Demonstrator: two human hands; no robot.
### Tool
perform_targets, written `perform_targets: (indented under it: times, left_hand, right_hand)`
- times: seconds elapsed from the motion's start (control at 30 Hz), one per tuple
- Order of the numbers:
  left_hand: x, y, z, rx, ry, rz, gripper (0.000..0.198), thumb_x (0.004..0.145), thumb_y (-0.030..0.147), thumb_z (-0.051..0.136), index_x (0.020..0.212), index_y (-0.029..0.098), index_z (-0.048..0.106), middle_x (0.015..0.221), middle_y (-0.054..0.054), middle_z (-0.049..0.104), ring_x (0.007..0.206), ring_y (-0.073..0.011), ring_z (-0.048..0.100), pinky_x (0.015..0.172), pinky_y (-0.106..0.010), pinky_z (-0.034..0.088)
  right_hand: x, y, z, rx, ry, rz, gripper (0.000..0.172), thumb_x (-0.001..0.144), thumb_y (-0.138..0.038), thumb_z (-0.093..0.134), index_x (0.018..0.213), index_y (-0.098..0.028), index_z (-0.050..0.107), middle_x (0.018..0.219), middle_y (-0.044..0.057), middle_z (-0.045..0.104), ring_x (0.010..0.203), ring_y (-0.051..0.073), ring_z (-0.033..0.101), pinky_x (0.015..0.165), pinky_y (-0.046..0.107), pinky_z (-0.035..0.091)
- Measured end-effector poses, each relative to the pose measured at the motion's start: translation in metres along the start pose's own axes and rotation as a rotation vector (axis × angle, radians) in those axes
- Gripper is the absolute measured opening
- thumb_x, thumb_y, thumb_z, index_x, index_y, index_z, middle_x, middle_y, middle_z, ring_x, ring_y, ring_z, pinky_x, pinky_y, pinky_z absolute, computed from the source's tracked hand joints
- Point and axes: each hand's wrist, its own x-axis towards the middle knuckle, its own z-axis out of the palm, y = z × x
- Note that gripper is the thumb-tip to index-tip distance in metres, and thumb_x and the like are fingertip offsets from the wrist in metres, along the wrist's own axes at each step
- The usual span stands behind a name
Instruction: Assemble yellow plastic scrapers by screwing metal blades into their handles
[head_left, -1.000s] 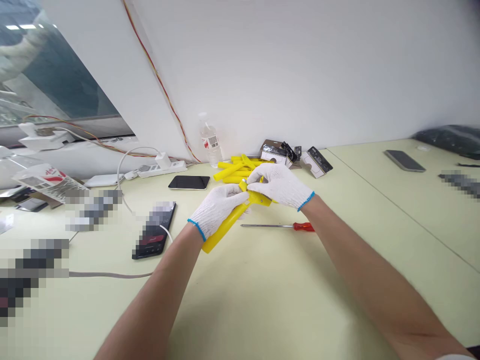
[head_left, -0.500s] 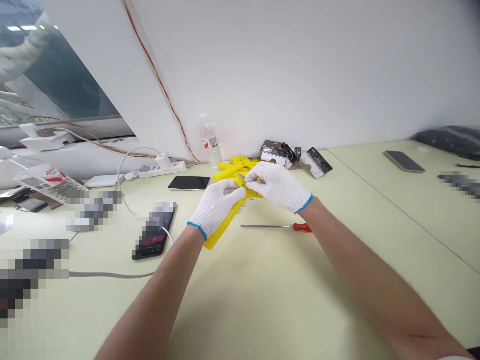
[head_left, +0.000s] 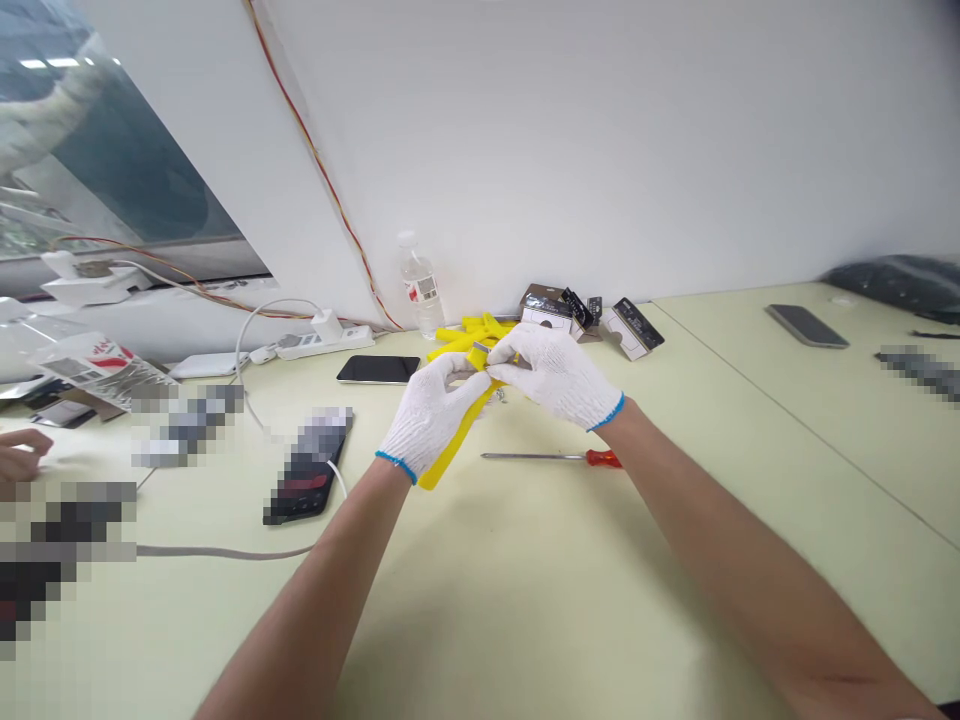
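In white knit gloves with blue cuffs, both of my hands meet over the middle of the table. My left hand is closed around a yellow plastic scraper, its handle slanting down under the palm. A grey metal blade edge shows at the scraper's head, between the hands. My right hand pinches at that head; whatever its fingertips hold is too small to make out. Small shiny metal bits lie just below the fingers. A screwdriver with a red handle rests nearer to me, partly behind my right forearm.
Behind my hands lie more yellow scrapers, a water bottle and small black-and-white boxes. Phones and a power strip with cables occupy the left. Another person's hand shows at the left edge. A grey phone lies right.
The scraper has tilted slightly in my hands, and less of its yellow head shows under my right fingers. Another person's hand has come in at the left edge.
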Motion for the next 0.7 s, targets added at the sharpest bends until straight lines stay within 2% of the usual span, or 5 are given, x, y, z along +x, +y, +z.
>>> perform_targets:
  times: [0.1,0.2,0.43,0.7]
  left_hand:
    - [0.001,-0.002,-0.002,0.011,0.006,-0.006,0.034,0.086,0.038,0.075,0.110,0.015,0.071,0.109,-0.010,0.078,0.089,-0.0205,0.075,0.076,-0.033,0.062]
    - [0.004,-0.008,-0.005,0.011,-0.026,0.033,0.036,0.086,0.042,0.077,0.110,0.016,0.070,0.112,-0.009,0.077,0.086,-0.0186,0.076,0.077,-0.032,0.063]
    - [0.008,-0.020,-0.007,-0.051,-0.073,0.062,0.040,0.087,0.046,0.077,0.115,0.018,0.070,0.113,-0.008,0.077,0.090,-0.0201,0.076,0.081,-0.035,0.065]
    - [0.007,-0.017,-0.004,0.036,-0.030,0.108,0.037,0.090,0.047,0.073,0.112,0.018,0.071,0.109,-0.007,0.078,0.091,-0.0192,0.076,0.080,-0.029,0.061]
  right_hand:
    - [0.001,0.000,-0.001,0.000,0.013,-0.008,0.010,0.093,-0.021,0.065,0.088,-0.017,0.073,0.097,0.006,0.072,0.089,0.019,0.059,0.081,0.033,0.042]
    - [0.002,0.000,-0.001,-0.009,0.022,0.004,0.010,0.092,-0.021,0.067,0.087,-0.017,0.074,0.090,0.004,0.072,0.085,0.018,0.059,0.079,0.032,0.041]
    - [0.001,0.000,-0.003,-0.023,0.037,0.048,0.009,0.092,-0.024,0.071,0.088,-0.018,0.076,0.088,0.002,0.072,0.082,0.016,0.059,0.077,0.030,0.040]
    - [0.001,-0.007,-0.004,-0.043,0.029,0.067,0.011,0.092,-0.024,0.069,0.087,-0.018,0.077,0.085,0.002,0.071,0.081,0.017,0.058,0.076,0.030,0.038]
